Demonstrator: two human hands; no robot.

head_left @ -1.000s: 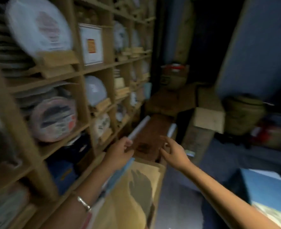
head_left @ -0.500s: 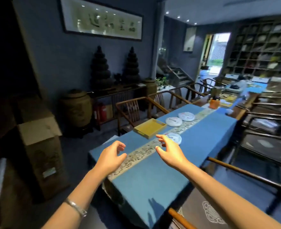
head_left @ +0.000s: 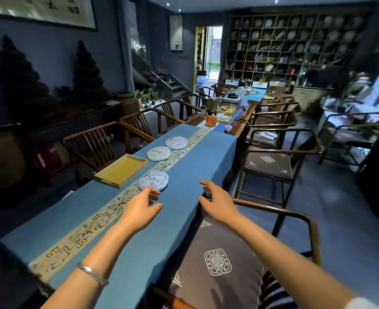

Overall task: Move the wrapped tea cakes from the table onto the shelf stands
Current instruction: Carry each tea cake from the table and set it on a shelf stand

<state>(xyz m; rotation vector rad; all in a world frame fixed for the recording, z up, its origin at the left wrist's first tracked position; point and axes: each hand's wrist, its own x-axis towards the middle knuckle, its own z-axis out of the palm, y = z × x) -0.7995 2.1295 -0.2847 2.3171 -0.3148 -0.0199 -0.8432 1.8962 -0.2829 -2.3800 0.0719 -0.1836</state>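
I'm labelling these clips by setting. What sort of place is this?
Probably a tea shop or tea room. Wrapped tea cakes lie on a long table with a blue cloth, wooden armchairs line it, and a wall of shelves at the back holds many more round cakes.

Access to the table: near end open, left side hemmed by the tray.

Your left hand (head_left: pixel 139 210) and right hand (head_left: pixel 217 202) hover empty over bare blue cloth (head_left: pixel 195 166), with room between them up to the nearest cake (head_left: pixel 153 180). The yellow tray (head_left: pixel 121 169) sits just left of that cake. Two more cakes (head_left: pixel 158 153) (head_left: pixel 176 142) lie beyond, apart. The chair (head_left: pixel 273 214) arm crowds your right wrist.
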